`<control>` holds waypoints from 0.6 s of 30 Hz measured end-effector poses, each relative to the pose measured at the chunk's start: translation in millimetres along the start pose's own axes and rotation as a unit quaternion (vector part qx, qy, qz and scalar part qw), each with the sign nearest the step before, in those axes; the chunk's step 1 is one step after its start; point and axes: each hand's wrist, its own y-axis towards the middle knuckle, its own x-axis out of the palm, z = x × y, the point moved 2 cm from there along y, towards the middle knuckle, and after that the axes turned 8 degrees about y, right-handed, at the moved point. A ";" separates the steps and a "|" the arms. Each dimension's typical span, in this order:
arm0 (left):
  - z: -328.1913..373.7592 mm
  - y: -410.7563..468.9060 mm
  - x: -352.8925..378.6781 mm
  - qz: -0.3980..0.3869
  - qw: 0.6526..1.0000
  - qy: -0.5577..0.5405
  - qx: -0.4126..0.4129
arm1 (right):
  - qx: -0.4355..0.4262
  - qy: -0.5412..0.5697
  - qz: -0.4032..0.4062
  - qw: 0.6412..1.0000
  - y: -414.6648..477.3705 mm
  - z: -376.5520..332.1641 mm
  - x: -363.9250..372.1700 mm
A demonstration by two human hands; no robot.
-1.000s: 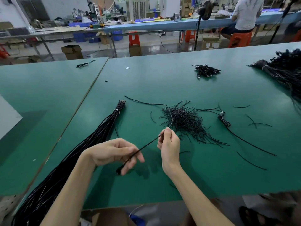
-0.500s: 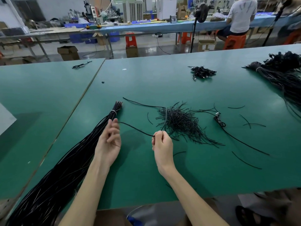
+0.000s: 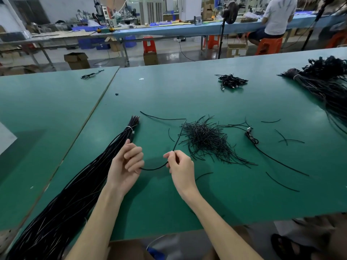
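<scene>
My right hand [image 3: 181,167] pinches a thin black cable [image 3: 155,168] between thumb and forefinger just above the green table [image 3: 216,199]. From that pinch the cable sags left to my left hand [image 3: 126,164], whose curled fingers hold its end. The cable's other part rises from my right hand toward a pile of short black wire pieces [image 3: 204,139], then bends left across the table. A long bundle of black cables [image 3: 90,181], bound near its top by a white tie, lies under and beside my left hand.
A cable with a connector [image 3: 251,136] and loose wire offcuts lie to the right. A small heap of connectors [image 3: 231,81] sits farther back, a large cable bundle [image 3: 326,83] at far right. A seam [image 3: 97,109] joins two tables. A person [image 3: 277,17] sits at a far bench.
My left hand let go of the cable and lay flat by the bundle half a second ago. Now its fingers have curled round the cable's end again; my right hand kept its pinch.
</scene>
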 end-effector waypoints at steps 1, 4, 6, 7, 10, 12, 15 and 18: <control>-1.5 -1.4 0.5 0.009 0.998 0.060 -0.007 | -0.004 -0.003 0.000 1.000 0.9 0.8 0.2; -7.7 -4.2 1.7 0.029 0.974 0.222 -0.028 | -0.008 -0.001 0.000 1.000 2.5 2.8 0.9; -13.5 -3.9 3.4 0.019 0.960 0.272 -0.068 | -0.006 0.004 0.003 1.000 2.5 3.3 0.8; -16.2 -3.7 4.2 0.016 0.949 0.301 -0.087 | -0.005 0.005 0.005 1.000 2.4 3.0 0.6; -23.1 -3.4 5.1 0.028 0.901 0.424 -0.085 | -0.001 0.022 0.018 1.000 2.4 1.4 -1.0; -28.3 -2.8 7.9 0.027 0.881 0.469 -0.055 | 0.006 0.048 0.030 0.998 2.1 0.9 -2.6; -33.7 -0.8 12.9 0.006 0.870 0.493 -0.015 | 0.012 0.072 0.046 0.996 1.0 0.4 -4.1; -34.5 -1.0 11.9 -0.001 0.874 0.487 0.006 | 0.019 0.096 0.049 0.994 0.7 -0.4 -3.4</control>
